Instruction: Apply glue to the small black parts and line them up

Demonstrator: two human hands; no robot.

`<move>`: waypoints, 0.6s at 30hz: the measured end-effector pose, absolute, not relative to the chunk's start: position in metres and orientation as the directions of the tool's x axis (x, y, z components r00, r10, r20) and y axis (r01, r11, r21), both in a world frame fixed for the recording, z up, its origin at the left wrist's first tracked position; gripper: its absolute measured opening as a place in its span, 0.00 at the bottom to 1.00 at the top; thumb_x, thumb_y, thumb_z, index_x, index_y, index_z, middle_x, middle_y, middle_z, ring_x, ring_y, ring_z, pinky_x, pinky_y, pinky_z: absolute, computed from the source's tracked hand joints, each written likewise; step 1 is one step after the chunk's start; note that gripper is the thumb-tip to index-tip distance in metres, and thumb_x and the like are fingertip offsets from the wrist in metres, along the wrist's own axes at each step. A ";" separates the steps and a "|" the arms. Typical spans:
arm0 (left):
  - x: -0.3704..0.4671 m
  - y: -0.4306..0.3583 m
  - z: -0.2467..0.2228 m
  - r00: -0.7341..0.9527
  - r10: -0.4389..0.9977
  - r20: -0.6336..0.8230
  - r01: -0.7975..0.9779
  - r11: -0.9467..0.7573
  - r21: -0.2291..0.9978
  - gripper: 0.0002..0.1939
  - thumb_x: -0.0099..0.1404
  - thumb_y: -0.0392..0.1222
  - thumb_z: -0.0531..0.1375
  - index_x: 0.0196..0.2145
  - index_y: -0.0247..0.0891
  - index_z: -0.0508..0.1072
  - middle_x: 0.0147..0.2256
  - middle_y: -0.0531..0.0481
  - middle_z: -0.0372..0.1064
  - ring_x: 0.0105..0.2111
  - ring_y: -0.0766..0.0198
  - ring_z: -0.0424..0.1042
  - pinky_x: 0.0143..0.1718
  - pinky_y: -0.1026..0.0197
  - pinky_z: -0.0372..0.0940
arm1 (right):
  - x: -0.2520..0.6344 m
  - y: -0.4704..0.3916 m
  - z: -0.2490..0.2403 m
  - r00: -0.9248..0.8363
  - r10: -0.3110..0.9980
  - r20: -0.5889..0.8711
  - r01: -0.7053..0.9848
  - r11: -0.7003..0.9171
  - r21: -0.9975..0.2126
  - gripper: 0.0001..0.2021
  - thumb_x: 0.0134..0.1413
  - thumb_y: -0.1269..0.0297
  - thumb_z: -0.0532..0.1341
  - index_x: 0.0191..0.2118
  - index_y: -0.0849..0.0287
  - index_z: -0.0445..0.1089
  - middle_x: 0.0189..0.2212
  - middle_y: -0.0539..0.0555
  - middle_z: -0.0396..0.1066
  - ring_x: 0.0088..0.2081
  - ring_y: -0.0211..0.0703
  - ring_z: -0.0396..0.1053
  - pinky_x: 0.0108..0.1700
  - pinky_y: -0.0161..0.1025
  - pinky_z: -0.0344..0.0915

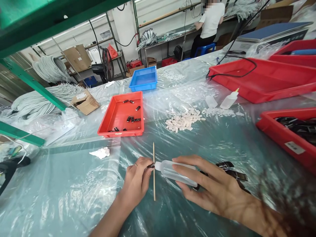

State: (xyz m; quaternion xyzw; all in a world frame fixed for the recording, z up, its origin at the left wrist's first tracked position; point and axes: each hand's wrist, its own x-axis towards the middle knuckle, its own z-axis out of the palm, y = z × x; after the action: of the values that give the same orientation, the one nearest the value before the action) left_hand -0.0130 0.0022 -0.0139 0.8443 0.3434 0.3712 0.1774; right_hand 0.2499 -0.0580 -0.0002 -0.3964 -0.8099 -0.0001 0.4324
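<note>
My left hand (138,176) pinches a small black part (151,166) between thumb and fingertips. My right hand (209,184) is wrapped round a translucent squeeze bottle (170,170), tipped on its side with its white nozzle end pointing left at the black part. Whether the nozzle touches the part is hard to make out. Beneath the nozzle a thin wooden stick (154,189) lies on the plastic-covered table (81,184). Several black parts (237,175) lie behind my right hand, partly hidden by it.
A red tray (108,115) holds several small black parts. White pieces (184,121) are heaped right of it. Another bottle (229,99) lies near a large red tray (261,95). A red bin (293,148) stands far right, a blue tray (143,86) behind. A person (208,24) sits in the background.
</note>
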 end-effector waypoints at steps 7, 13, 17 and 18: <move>-0.010 0.000 -0.009 0.527 0.690 0.496 0.477 -0.723 0.500 0.13 0.80 0.36 0.52 0.54 0.54 0.69 0.43 0.52 0.83 0.23 0.61 0.77 0.30 0.55 0.76 | 0.251 -0.055 0.017 -0.333 0.636 0.696 0.658 0.686 -0.311 0.39 0.62 0.70 0.65 0.76 0.42 0.59 0.50 0.60 0.83 0.46 0.56 0.87 0.44 0.52 0.90; -0.009 0.000 -0.004 0.555 0.660 0.506 0.485 -0.751 0.447 0.13 0.81 0.35 0.52 0.54 0.51 0.69 0.44 0.50 0.83 0.25 0.64 0.77 0.30 0.59 0.75 | 0.249 -0.057 0.019 -0.343 0.611 0.714 0.704 0.670 -0.236 0.28 0.62 0.69 0.66 0.66 0.49 0.68 0.48 0.62 0.85 0.44 0.56 0.87 0.45 0.51 0.91; -0.008 0.002 -0.002 0.564 0.638 0.525 0.480 -0.770 0.419 0.11 0.82 0.37 0.51 0.54 0.50 0.69 0.44 0.49 0.82 0.27 0.64 0.79 0.28 0.61 0.73 | 0.249 -0.057 0.020 -0.357 0.573 0.738 0.727 0.666 -0.166 0.18 0.64 0.67 0.65 0.58 0.53 0.75 0.46 0.61 0.85 0.45 0.53 0.87 0.49 0.47 0.90; -0.008 0.002 -0.001 0.568 0.627 0.534 0.480 -0.779 0.404 0.10 0.83 0.38 0.51 0.54 0.49 0.69 0.44 0.48 0.82 0.27 0.65 0.79 0.27 0.62 0.73 | 0.249 -0.057 0.021 -0.354 0.559 0.750 0.732 0.664 -0.150 0.16 0.65 0.67 0.65 0.57 0.53 0.77 0.46 0.61 0.86 0.45 0.52 0.87 0.51 0.46 0.90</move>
State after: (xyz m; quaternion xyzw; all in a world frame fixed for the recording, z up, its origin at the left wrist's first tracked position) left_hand -0.0081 0.0022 -0.0009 0.8789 0.3149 0.3420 0.1071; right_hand 0.2495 -0.0567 0.0210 -0.3959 -0.8158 -0.1059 0.4081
